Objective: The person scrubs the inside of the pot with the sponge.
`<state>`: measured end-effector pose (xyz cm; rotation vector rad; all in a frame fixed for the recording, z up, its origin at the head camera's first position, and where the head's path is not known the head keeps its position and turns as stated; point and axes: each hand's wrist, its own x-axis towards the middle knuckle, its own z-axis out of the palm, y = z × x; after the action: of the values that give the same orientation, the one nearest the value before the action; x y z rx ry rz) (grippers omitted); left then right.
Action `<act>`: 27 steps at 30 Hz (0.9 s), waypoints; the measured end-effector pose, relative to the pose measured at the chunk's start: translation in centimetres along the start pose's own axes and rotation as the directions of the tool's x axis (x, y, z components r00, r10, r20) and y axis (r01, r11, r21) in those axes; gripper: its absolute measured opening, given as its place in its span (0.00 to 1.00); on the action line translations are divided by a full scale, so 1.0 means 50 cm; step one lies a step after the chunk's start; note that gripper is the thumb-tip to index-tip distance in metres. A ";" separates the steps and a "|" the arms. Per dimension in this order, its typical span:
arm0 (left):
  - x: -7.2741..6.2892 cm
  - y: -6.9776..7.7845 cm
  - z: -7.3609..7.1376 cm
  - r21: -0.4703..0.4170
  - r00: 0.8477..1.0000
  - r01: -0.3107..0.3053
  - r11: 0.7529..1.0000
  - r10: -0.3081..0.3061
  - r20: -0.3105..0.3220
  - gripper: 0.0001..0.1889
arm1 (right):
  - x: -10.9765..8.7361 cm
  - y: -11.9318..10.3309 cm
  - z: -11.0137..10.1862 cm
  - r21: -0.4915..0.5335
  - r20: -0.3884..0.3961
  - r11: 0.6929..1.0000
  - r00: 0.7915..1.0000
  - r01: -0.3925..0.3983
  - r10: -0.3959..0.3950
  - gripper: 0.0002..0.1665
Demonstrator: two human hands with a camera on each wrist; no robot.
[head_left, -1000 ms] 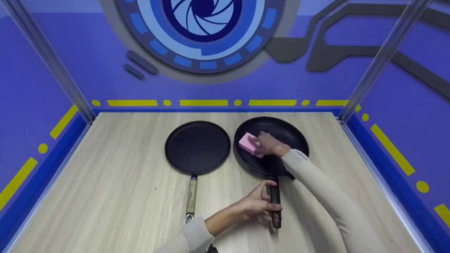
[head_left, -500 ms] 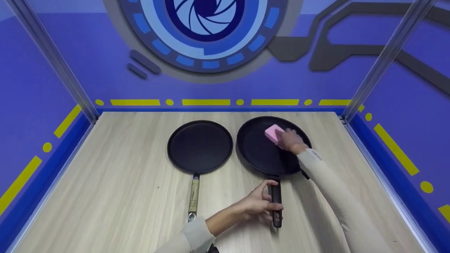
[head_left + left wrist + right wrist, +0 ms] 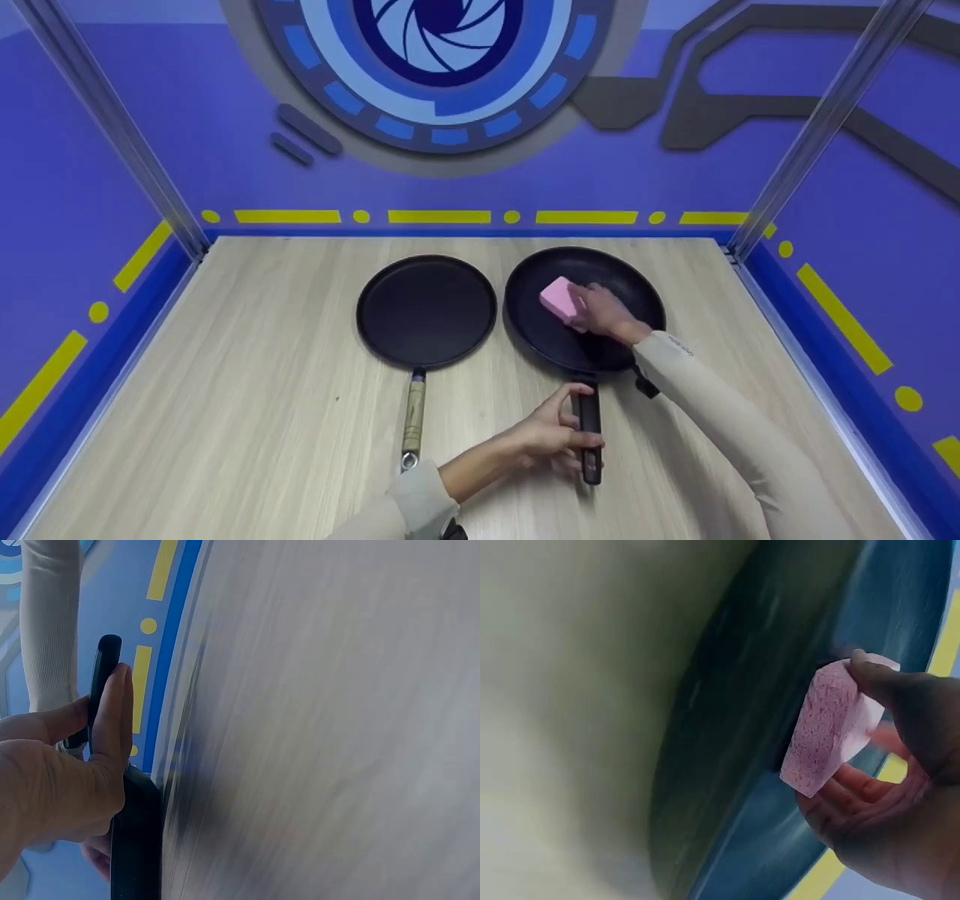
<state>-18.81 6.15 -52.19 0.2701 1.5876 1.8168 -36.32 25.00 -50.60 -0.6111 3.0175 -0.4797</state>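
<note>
My right hand [image 3: 604,309] pinches a pink sponge [image 3: 559,298] between thumb and fingers, low inside a deep black frying pan [image 3: 540,341]. In the right wrist view the sponge [image 3: 826,727] shows its porous side near the pan's inner surface [image 3: 900,607]. My left hand [image 3: 551,435] grips the pan's black handle [image 3: 589,420], thumb and fingers on either side of it. The left wrist view shows the handle [image 3: 105,671] between the fingers of the left hand [image 3: 67,780].
Left of the frying pan lies a flat black crepe pan [image 3: 426,311] with a wooden-looking handle [image 3: 413,416]. Both pans are on a pale wood-grain table [image 3: 247,360]. Blue panels [image 3: 187,112] with yellow dashes wall the back and sides.
The sponge and right hand moved right and away across the pan, then came back leftward and nearer. The left hand stays on the handle.
</note>
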 end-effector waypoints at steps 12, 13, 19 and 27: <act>0.001 -0.004 0.004 0.007 1.000 0.002 1.000 -0.002 -0.013 0.34 | 0.006 0.011 -0.008 0.061 0.061 0.993 0.993 0.097 -0.101 0.41; 0.001 -0.003 0.004 0.009 1.000 0.003 1.000 -0.003 -0.016 0.34 | 0.006 0.024 -0.014 0.036 0.049 0.997 0.996 0.071 -0.073 0.39; 0.001 -0.002 0.006 -0.006 1.000 0.006 1.000 -0.006 -0.017 0.34 | -0.008 0.094 -0.050 -0.119 0.036 0.970 0.976 -0.211 0.217 0.33; 0.000 0.002 0.004 0.016 1.000 0.013 1.000 -0.013 -0.007 0.35 | -0.018 0.072 -0.045 -0.115 0.085 0.974 0.975 -0.195 0.206 0.39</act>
<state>-18.72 6.28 -52.07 0.2608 1.6055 1.7980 -37.04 29.15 -49.59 -0.3165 2.9831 -0.2731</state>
